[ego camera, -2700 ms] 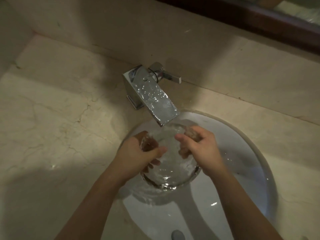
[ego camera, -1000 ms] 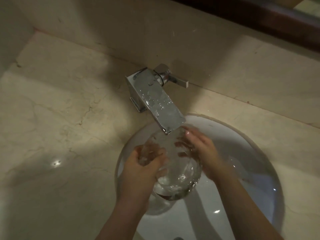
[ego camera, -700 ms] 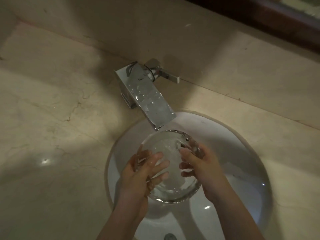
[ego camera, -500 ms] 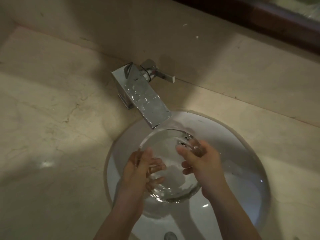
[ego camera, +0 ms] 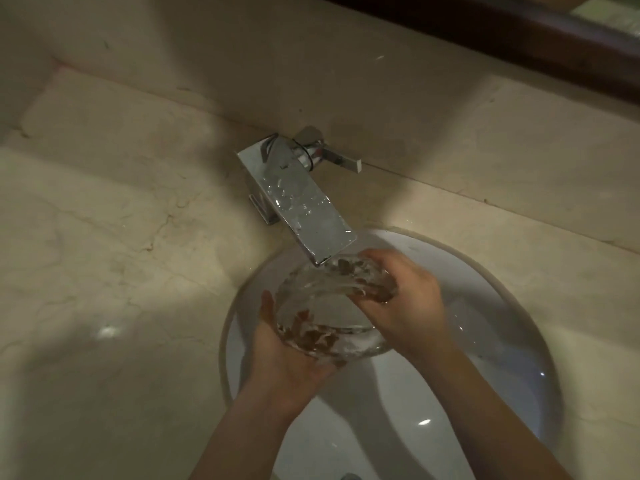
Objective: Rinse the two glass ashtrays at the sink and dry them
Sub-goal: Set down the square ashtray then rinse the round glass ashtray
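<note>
One round clear glass ashtray (ego camera: 332,306) is held over the white sink basin (ego camera: 502,323), right under the spout of the chrome faucet (ego camera: 304,209). Water runs onto it. My left hand (ego camera: 287,358) cups it from below at its near left side, palm up. My right hand (ego camera: 405,306) grips its far right rim, fingers seen through the glass. The ashtray is tilted. I see no other ashtray.
A beige marble counter (ego camera: 104,271) surrounds the basin, with a marble backsplash (ego camera: 346,81) behind the faucet. The faucet lever (ego camera: 341,161) points right. A dark wooden frame (ego camera: 519,39) runs along the top right. The drain (ego camera: 349,476) shows at the bottom edge.
My left hand has slid from over the ashtray's left rim to underneath it, palm up. My right hand has shifted up to the far rim, and the ashtray has tilted.
</note>
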A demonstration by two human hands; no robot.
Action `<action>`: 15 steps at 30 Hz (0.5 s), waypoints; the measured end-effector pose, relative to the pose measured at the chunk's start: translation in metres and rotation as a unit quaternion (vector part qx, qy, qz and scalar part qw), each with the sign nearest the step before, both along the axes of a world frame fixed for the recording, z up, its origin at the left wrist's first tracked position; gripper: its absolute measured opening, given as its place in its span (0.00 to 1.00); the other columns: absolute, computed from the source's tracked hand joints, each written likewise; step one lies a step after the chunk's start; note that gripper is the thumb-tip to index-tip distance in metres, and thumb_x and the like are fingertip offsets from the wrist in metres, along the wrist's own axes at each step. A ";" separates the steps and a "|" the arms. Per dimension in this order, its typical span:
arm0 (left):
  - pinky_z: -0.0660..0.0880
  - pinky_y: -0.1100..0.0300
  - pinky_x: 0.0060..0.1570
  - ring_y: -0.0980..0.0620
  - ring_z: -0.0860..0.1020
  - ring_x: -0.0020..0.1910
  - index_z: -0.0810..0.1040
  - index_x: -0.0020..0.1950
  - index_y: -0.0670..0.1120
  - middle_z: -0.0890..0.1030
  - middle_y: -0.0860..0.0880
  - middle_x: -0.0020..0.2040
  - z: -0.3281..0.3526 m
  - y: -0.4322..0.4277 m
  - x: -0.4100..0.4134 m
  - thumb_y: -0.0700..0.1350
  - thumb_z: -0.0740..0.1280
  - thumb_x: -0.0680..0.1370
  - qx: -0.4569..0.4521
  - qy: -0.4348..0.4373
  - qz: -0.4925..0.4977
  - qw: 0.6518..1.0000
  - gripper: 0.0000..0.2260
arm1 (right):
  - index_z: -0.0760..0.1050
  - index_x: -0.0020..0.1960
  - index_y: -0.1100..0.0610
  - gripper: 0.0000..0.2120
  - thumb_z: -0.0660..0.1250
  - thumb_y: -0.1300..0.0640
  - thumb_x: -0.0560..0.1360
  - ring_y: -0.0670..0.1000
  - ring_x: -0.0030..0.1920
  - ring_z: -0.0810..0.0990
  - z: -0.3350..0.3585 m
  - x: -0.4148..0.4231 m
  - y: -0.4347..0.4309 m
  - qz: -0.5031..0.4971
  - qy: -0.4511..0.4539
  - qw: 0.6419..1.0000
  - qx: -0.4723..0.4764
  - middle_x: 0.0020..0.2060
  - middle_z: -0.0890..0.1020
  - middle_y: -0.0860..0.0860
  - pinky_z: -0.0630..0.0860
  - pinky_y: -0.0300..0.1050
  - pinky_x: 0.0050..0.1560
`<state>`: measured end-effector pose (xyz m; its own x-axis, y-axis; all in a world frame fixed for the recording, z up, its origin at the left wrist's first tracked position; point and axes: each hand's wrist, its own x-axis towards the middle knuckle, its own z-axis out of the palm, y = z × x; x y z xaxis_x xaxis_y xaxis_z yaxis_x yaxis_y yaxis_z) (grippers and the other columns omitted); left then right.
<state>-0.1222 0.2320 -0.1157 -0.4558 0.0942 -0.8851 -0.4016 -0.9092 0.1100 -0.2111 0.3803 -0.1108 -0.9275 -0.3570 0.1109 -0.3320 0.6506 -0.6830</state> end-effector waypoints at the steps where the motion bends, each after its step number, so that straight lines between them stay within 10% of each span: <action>1: 0.71 0.37 0.69 0.34 0.83 0.60 0.82 0.66 0.42 0.84 0.36 0.63 -0.008 -0.002 0.001 0.65 0.60 0.81 0.016 0.008 0.006 1.000 0.30 | 0.84 0.57 0.55 0.21 0.76 0.43 0.70 0.48 0.46 0.85 -0.003 -0.003 -0.002 0.027 0.047 0.998 0.012 0.47 0.88 0.49 0.81 0.46 0.45; 9: 0.75 0.49 0.53 0.38 0.82 0.45 0.83 0.59 0.44 0.83 0.38 0.50 -0.024 -0.011 -0.003 0.50 0.72 0.73 0.081 0.016 0.017 0.996 0.17 | 0.75 0.57 0.56 0.19 0.73 0.42 0.78 0.52 0.42 0.80 0.002 0.026 0.022 0.164 0.261 0.951 0.036 0.39 0.87 0.55 0.78 0.45 0.39; 15: 0.72 0.40 0.72 0.37 0.84 0.58 0.82 0.68 0.42 0.84 0.36 0.62 -0.014 -0.010 0.005 0.45 0.70 0.76 0.101 0.056 -0.001 0.993 0.20 | 0.77 0.57 0.60 0.17 0.73 0.49 0.77 0.56 0.51 0.83 0.007 0.038 0.049 0.253 0.269 0.929 0.006 0.48 0.85 0.57 0.80 0.50 0.59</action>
<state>-0.1168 0.2221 -0.1292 -0.5498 0.2648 -0.7922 -0.3984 -0.9167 -0.0300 -0.1731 0.4294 -0.1037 -0.4529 -0.7361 0.5031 -0.8885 0.3255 -0.3236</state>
